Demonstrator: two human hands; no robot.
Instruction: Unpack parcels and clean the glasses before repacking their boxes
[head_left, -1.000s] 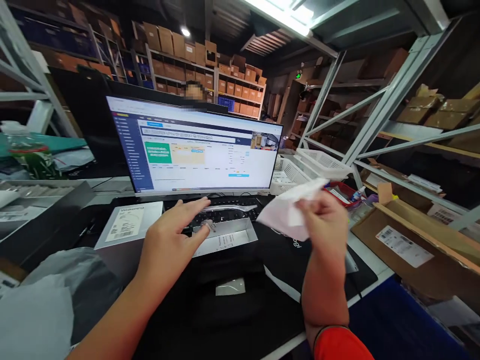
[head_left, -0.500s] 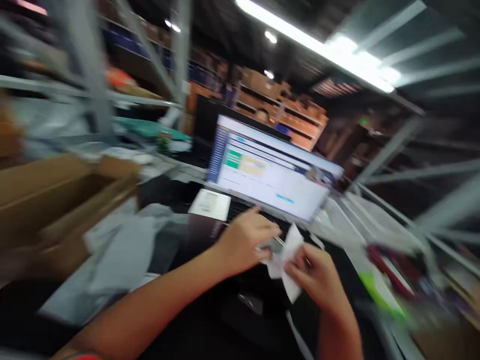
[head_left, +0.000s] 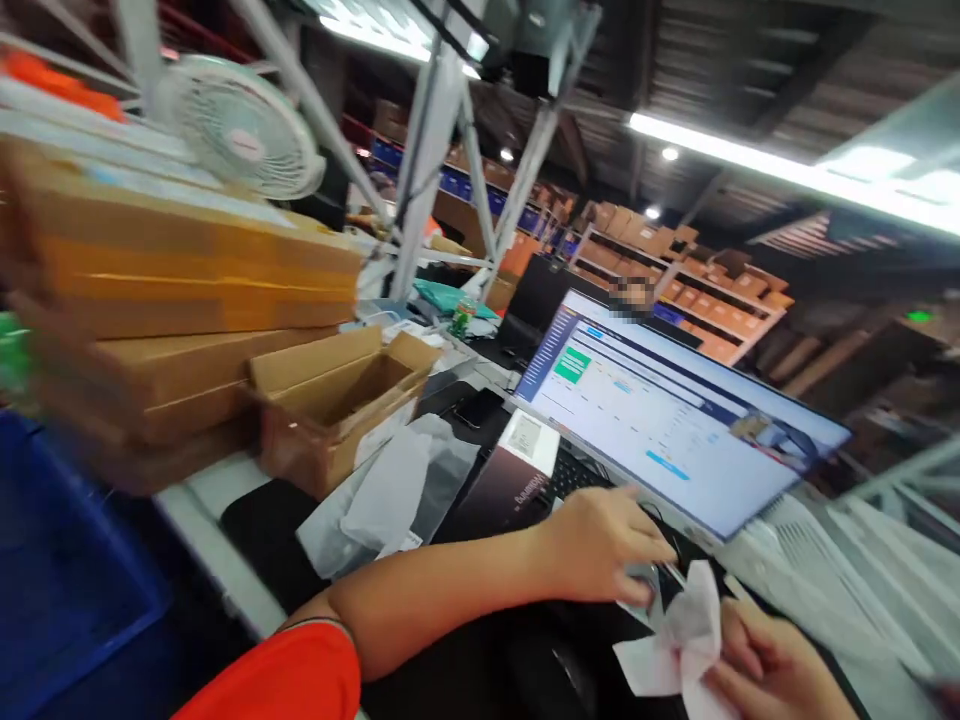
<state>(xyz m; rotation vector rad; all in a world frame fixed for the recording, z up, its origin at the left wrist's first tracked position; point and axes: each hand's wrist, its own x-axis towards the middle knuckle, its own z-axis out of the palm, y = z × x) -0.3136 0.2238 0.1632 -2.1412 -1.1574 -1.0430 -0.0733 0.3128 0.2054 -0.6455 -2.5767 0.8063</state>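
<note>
A crumpled piece of white paper (head_left: 679, 645) is pinched in the fingers of my right hand (head_left: 772, 660), at the lower right. My left hand (head_left: 604, 545) reaches across the black work surface just left of the paper, palm down, its fingers apart and partly stretched. Beneath those fingers shows a small grey thing whose kind I cannot make out. Behind my left wrist lies a dark box (head_left: 491, 490) with a white, labelled end and printed lettering. Part of a black keyboard (head_left: 574, 475) shows between this box and the monitor (head_left: 675, 420).
Grey-white plastic bags (head_left: 390, 490) lie left of the dark box. Beyond them stands an open cardboard box (head_left: 322, 420), beside stacked taped cartons (head_left: 202, 270). A blue bin (head_left: 67, 580) is at lower left, a fan (head_left: 244, 130) above the cartons. A phone (head_left: 480, 405) lies near the monitor.
The view has swung left, bringing the stacked cartons, fan and blue bin into sight. The white paper remains in my right hand, with my left hand still close beside it.
</note>
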